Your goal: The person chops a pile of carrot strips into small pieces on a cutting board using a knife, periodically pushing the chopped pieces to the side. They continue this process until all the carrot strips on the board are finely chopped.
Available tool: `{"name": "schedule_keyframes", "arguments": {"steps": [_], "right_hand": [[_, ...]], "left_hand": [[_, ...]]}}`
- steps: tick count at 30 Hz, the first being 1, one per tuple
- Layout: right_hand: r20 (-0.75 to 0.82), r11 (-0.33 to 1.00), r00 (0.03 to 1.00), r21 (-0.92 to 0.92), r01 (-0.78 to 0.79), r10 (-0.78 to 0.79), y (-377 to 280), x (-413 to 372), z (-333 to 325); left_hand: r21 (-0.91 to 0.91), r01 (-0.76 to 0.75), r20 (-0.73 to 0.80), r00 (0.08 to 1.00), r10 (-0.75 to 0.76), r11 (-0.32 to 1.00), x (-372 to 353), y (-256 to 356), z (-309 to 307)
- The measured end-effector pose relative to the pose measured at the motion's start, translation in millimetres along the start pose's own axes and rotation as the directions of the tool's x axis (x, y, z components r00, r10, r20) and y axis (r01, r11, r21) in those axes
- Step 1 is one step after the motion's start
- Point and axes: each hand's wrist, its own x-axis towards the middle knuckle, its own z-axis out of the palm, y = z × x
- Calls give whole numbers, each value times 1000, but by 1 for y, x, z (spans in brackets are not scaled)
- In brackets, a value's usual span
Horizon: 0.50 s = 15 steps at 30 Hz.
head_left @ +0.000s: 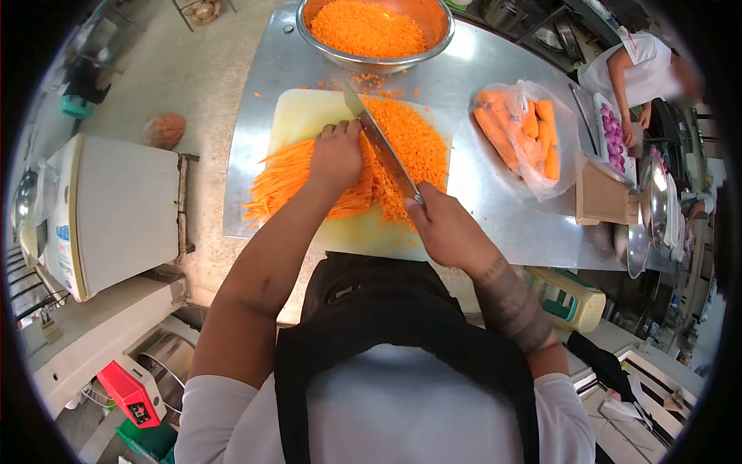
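Note:
My left hand (pixel 338 157) presses down with curled fingers on a heap of carrot strips (pixel 284 179), on the left part of a pale cutting board (pixel 297 108). In my right hand (pixel 450 230) is the handle of a large knife (pixel 392 157). Its blade runs diagonally away from me, close beside my left fingertips, between the strips and the chopped carrot. Finely chopped carrot (pixel 417 139) is piled on the board's right side. What lies directly beneath my left palm is hidden.
A metal bowl (pixel 444 39) of chopped carrot stands at the table's far edge. To the right, a clear plastic bag (pixel 568 139) holds peeled carrots (pixel 495 138). Beyond it are a cardboard box (pixel 605 193) and another person (pixel 638 66) by a tray of purple onions (pixel 610 135).

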Motion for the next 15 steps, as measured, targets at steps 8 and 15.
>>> {"name": "schedule_keyframes", "arguments": {"steps": [8,15], "right_hand": [[10,999,1000,19,-27,27,-14,12,-8],[-7,999,999,-18,-35,35,1,36,13]], "left_hand": [[1,11,-27,1000,-11,1000,1,-1,0],[-9,-22,-65,998,22,1000,-1,-3,2]]}}
